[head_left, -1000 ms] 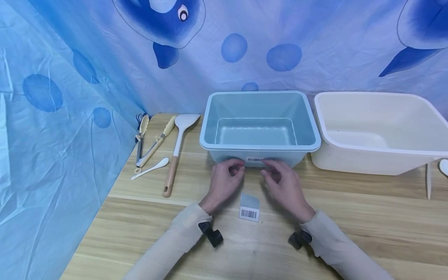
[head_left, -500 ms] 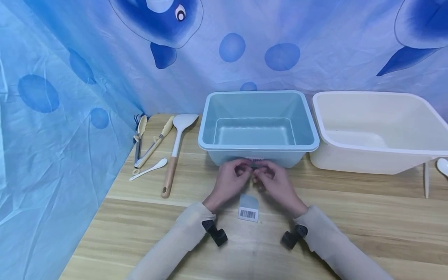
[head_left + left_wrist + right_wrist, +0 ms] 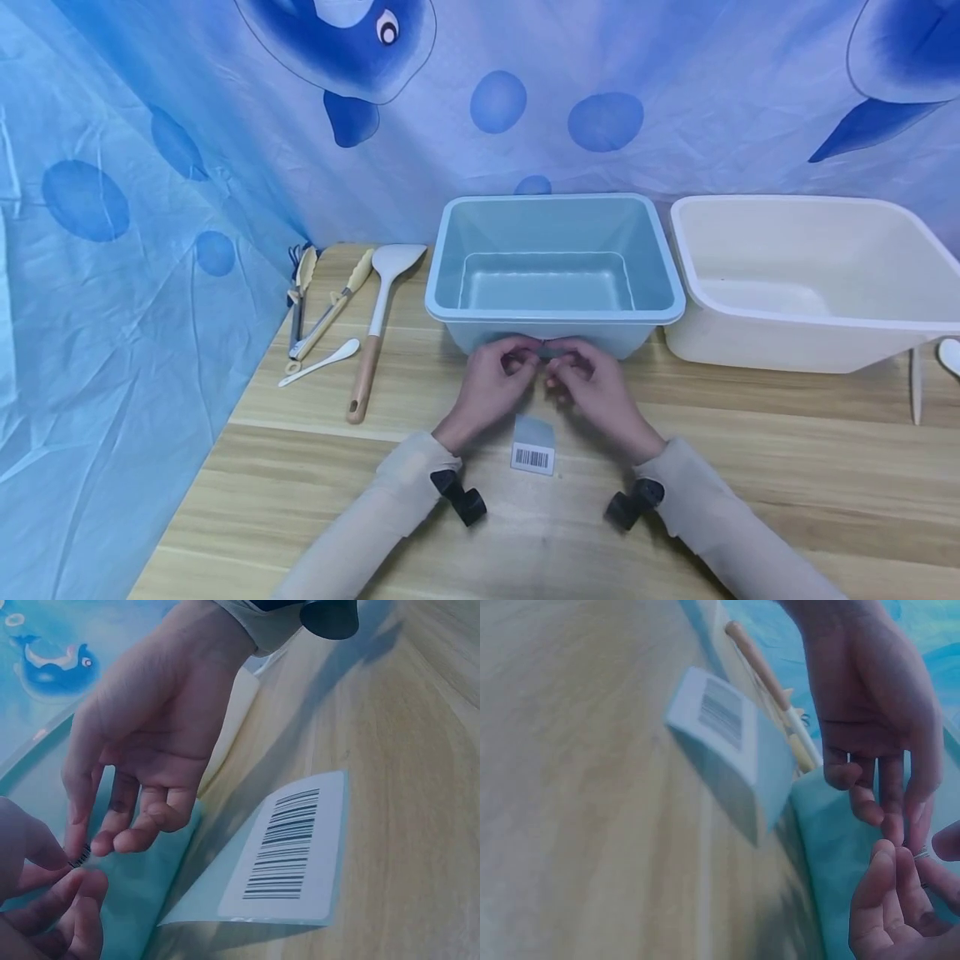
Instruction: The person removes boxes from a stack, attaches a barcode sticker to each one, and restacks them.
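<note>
A blue plastic bin (image 3: 555, 317) stands across the table in front of me. My left hand (image 3: 495, 375) and right hand (image 3: 596, 387) meet at its front wall, index fingertips almost together. They press on a small barcode label (image 3: 81, 856) there, which the fingers mostly cover. The other fingers of both hands bend loosely. Below the hands on the table lies a piece of backing paper (image 3: 522, 425), curled up at one end, with another barcode label (image 3: 532, 457) on it; both wrist views show it close up.
Right of the blue bin stands a white bin (image 3: 780, 350). On the left lie a spatula (image 3: 371, 350), a small white spoon (image 3: 322, 362) and two pairs of tongs (image 3: 330, 312). A white handle (image 3: 916, 387) and a spoon end (image 3: 949, 356) show at the far right.
My hands have come together from either side of the label on the bin, and the fingertips now cover it. The backing paper has stayed where it was.
</note>
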Motion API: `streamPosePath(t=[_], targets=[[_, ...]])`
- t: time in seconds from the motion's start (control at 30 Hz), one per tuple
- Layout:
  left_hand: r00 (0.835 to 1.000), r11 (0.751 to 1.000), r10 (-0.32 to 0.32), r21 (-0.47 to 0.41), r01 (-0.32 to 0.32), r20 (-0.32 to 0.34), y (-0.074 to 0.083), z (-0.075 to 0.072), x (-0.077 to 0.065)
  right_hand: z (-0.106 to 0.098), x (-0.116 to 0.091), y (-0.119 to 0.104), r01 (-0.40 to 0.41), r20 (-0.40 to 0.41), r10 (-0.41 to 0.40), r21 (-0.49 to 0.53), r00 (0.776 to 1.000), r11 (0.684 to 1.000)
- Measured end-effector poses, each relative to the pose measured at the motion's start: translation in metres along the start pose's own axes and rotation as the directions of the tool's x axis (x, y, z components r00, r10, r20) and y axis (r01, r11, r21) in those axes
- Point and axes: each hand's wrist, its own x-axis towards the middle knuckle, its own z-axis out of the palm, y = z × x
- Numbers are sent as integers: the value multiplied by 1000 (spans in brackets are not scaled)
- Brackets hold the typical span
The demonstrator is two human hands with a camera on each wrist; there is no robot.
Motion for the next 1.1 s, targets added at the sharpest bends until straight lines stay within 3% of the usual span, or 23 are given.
streamPosePath(t=[0.2,0.37,0.57,0.8,0.93,1.1], targets=[[1000,1000,-9,20,9,10,-1,0,0,-1,0,3,-4,8,5,-20,1000,1000],[998,1000,-10,8,9,68,-4,-3,-6,-3,-5,3,-4,27,6,-62,1000,998],[994,999,-33,42,29,102,-8,-13,-29,-11,-25,3,-36,40,45,-199,998,979],[978,992,-106,87,92,177,-3,-24,-59,-14,-55,8,-9,12,14,-357,1000,934],[965,988,-130,116,106,227,-4,-27,-73,-10,-68,8,-60,11,69,-366,998,929],[961,989,-121,113,95,248,-6,-27,-87,-4,-78,7,-104,42,121,-296,992,950]])
